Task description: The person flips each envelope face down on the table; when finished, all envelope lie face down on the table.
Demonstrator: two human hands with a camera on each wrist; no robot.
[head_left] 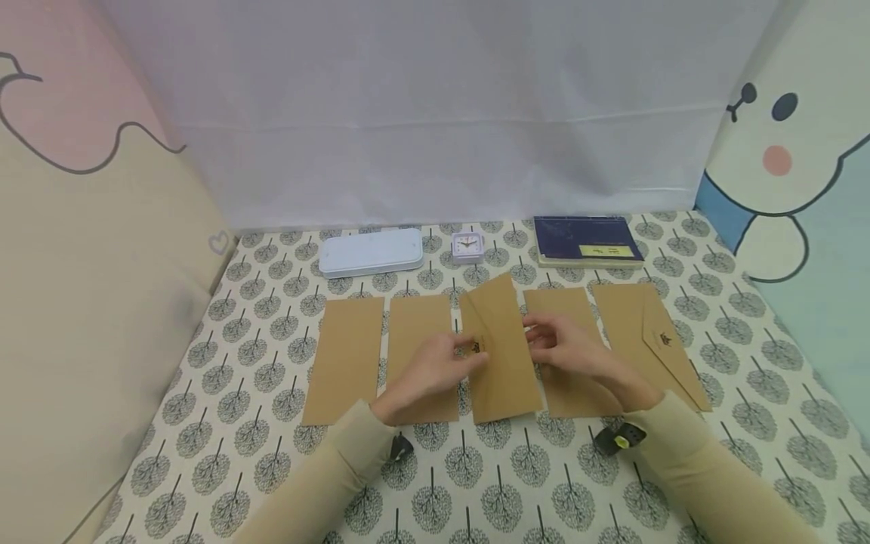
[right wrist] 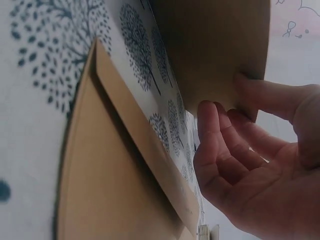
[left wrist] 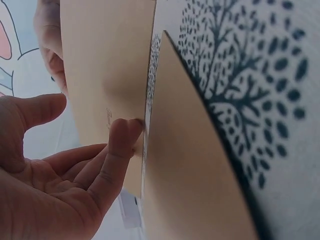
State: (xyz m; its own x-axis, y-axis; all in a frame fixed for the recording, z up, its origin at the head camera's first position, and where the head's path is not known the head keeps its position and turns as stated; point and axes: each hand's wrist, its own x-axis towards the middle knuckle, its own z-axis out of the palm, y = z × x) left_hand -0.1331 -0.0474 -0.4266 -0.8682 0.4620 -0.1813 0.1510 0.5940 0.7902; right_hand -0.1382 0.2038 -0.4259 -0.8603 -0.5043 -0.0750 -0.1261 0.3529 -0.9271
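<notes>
In the head view, a middle kraft-paper envelope with a printed flap stands tilted, its right side raised off the cloth. My left hand is at its left side, and the left wrist view shows fingertips touching its printed face near the lower edge. My right hand is at the raised right edge. From the right wrist view, its thumb and loosely bent fingers touch the shaded underside of the envelope. No finger of that hand shows on the printed face.
More kraft envelopes lie flat in the row: two on the left, one right of the middle, and one flap-up at far right. Behind them are a pale box, a small clock and a dark blue book.
</notes>
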